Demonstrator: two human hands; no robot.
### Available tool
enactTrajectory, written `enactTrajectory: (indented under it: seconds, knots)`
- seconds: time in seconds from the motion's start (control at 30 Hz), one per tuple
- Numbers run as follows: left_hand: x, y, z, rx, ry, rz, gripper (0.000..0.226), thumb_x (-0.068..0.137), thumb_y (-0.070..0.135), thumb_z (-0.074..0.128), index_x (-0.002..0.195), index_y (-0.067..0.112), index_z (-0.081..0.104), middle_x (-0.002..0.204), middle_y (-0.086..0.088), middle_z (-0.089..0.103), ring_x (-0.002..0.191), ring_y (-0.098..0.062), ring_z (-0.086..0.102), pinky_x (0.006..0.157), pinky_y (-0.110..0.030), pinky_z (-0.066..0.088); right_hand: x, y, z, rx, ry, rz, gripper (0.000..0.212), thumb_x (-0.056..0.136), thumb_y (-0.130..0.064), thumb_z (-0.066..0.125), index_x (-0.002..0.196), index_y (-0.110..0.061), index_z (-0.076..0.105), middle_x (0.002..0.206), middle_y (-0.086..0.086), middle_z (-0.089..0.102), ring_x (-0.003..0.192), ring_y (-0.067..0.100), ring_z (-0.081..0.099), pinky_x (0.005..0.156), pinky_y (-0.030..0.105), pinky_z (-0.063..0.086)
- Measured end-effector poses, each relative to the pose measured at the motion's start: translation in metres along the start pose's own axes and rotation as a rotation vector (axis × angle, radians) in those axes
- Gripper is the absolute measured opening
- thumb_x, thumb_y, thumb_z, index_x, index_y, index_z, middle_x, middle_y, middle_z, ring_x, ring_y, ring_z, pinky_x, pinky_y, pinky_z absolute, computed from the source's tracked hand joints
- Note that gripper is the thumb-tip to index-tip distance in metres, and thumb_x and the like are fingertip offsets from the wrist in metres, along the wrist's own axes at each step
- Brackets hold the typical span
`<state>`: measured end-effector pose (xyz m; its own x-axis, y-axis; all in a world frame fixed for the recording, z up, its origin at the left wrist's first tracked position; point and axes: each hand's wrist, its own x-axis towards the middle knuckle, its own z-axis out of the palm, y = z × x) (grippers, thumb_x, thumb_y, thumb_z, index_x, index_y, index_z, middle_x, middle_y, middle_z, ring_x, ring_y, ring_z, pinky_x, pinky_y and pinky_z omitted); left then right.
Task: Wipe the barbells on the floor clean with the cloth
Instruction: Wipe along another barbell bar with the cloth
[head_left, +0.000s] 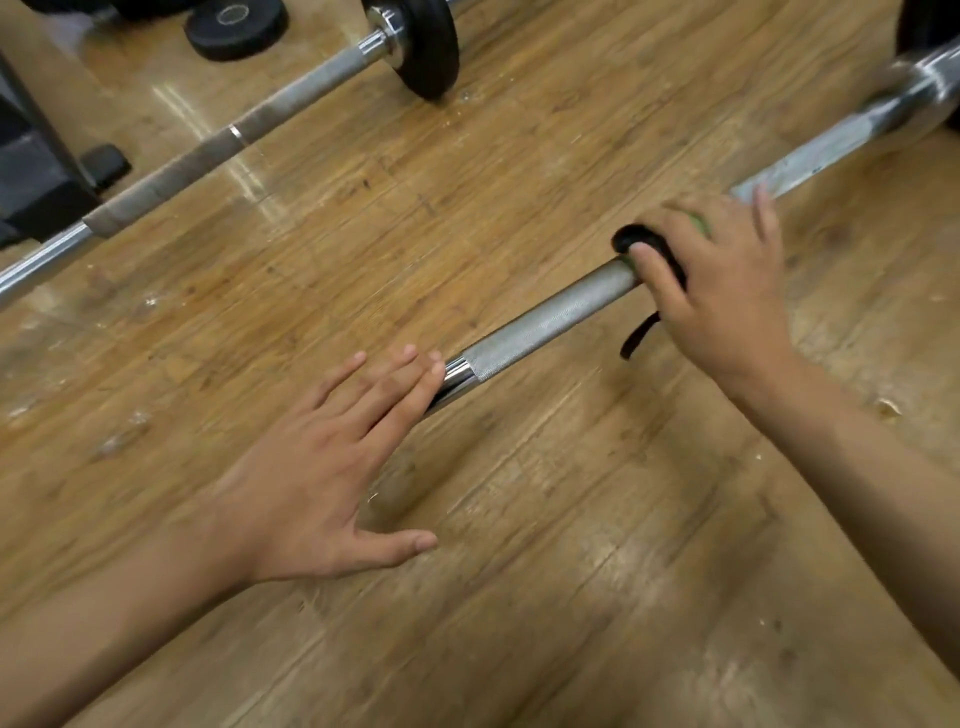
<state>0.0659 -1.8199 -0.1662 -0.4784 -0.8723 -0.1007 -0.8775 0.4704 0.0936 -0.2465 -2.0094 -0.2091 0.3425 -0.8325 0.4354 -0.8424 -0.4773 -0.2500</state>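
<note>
You were in the wiping step, I judge, on the nearer barbell (545, 317), which lay slantwise across the wooden floor (519, 597). Your right hand (722, 291) gripped the cloth (639, 244) wrapped over the shaft beside the knurled stretch. Your left hand (322, 478) was spread flat, fingertips at the chrome section. The next move likely called for sliding the cloth along the shaft. The second barbell (218, 150) lay well apart.

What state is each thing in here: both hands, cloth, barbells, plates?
Near knurled steel barbell: lying on the wooden floor.
Green-and-black cloth: wrapped round that bar under the right hand.
Right hand: grips cloth and bar.
Left hand: open, straight fingers at the bar's chrome section.
Far steel barbell: on the floor, untouched, black plate mounted.
Loose black round plate: flat on the floor.
</note>
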Motion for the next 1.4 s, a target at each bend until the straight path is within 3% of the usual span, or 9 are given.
enactTrajectory:
  seconds: [0.13, 0.23, 0.37, 0.6, 0.83, 0.97, 1.1, 1.3, 1.4]
  knots:
    - [-0.005, 0.014, 0.001, -0.013, -0.012, 0.016, 0.115, 0.091, 0.089, 0.029, 0.166, 0.004, 0.011, 0.174, -0.01, 0.016, 0.162, -0.024, 0.012, 0.127, -0.055, 0.018, -0.009, -0.064, -0.001, 0.03, 0.003, 0.205, 0.036, 0.106, -0.038, 0.047, 0.102, -0.011, 0.071, 0.108, 0.017, 0.064, 0.113, 0.037, 0.056, 0.121, 0.053, 0.028]
    - [-0.008, 0.027, 0.002, 0.004, -0.015, 0.019, 0.115, 0.091, 0.089, 0.026, 0.165, 0.001, 0.015, 0.174, -0.013, 0.017, 0.162, -0.025, 0.014, 0.127, -0.054, 0.018, -0.04, -0.115, -0.003, 0.102, -0.138, -0.13, 0.037, 0.107, -0.037, 0.042, 0.108, -0.014, 0.072, 0.107, 0.014, 0.067, 0.109, 0.035, 0.058, 0.117, 0.05, 0.035]
    - [-0.012, 0.044, 0.004, -0.002, -0.022, 0.012, 0.116, 0.09, 0.089, 0.026, 0.165, 0.001, 0.018, 0.173, -0.013, 0.018, 0.161, -0.025, 0.016, 0.127, -0.052, 0.018, -0.051, -0.07, -0.022, 0.04, -0.241, -0.372, 0.044, 0.109, -0.047, 0.036, 0.123, -0.021, 0.068, 0.114, 0.005, 0.064, 0.109, 0.028, 0.061, 0.127, 0.045, 0.015]
    - [-0.023, 0.08, 0.009, -0.028, -0.003, 0.026, 0.118, 0.087, 0.091, 0.03, 0.163, 0.001, 0.023, 0.172, -0.014, 0.021, 0.161, -0.027, 0.018, 0.128, -0.052, 0.017, -0.054, -0.024, -0.04, 0.002, -0.093, 0.177, 0.038, 0.107, -0.034, 0.04, 0.107, -0.008, 0.068, 0.111, 0.017, 0.061, 0.113, 0.041, 0.055, 0.122, 0.058, 0.024]
    - [-0.034, 0.118, 0.019, -0.009, 0.034, 0.047, 0.119, 0.085, 0.091, 0.035, 0.159, -0.002, 0.033, 0.17, -0.019, 0.025, 0.16, -0.029, 0.02, 0.125, -0.053, 0.021, -0.098, -0.064, -0.064, 0.075, -0.351, -0.394, 0.037, 0.109, -0.042, 0.039, 0.119, -0.02, 0.067, 0.109, 0.001, 0.066, 0.109, 0.025, 0.063, 0.126, 0.044, 0.021]
    - [-0.04, 0.137, 0.024, -0.034, 0.036, 0.044, 0.113, 0.088, 0.085, 0.04, 0.161, 0.0, 0.031, 0.172, -0.017, 0.021, 0.161, -0.028, 0.016, 0.127, -0.051, 0.018, -0.095, 0.013, -0.088, -0.08, -0.243, -0.067, 0.04, 0.109, -0.046, 0.039, 0.116, -0.021, 0.07, 0.12, 0.004, 0.066, 0.122, 0.026, 0.06, 0.123, 0.063, 0.013]
    - [-0.046, 0.154, 0.026, -0.05, 0.027, 0.049, 0.102, 0.093, 0.074, 0.046, 0.162, 0.0, 0.03, 0.172, -0.017, 0.019, 0.162, -0.028, 0.013, 0.127, -0.052, 0.018, -0.109, -0.006, -0.088, -0.059, -0.191, 0.149, 0.038, 0.109, -0.036, 0.044, 0.102, -0.012, 0.072, 0.104, 0.014, 0.062, 0.105, 0.037, 0.055, 0.115, 0.054, 0.031]
    - [-0.054, 0.168, 0.022, -0.108, 0.011, 0.133, 0.098, 0.093, 0.065, 0.052, 0.162, -0.001, 0.028, 0.172, -0.019, 0.018, 0.161, -0.029, 0.014, 0.126, -0.046, 0.018, -0.151, -0.061, -0.095, 0.038, -0.385, -0.397, 0.037, 0.111, -0.038, 0.043, 0.114, -0.015, 0.071, 0.1, 0.009, 0.064, 0.097, 0.032, 0.062, 0.122, 0.046, 0.03]
    - [-0.054, 0.163, 0.022, -0.057, 0.017, 0.232, 0.096, 0.092, 0.062, 0.055, 0.161, -0.001, 0.029, 0.172, -0.019, 0.02, 0.161, -0.028, 0.016, 0.128, -0.045, 0.016, -0.146, -0.01, -0.108, -0.041, -0.352, -0.25, 0.039, 0.11, -0.04, 0.042, 0.108, -0.018, 0.074, 0.107, 0.006, 0.067, 0.106, 0.03, 0.064, 0.126, 0.054, 0.018]
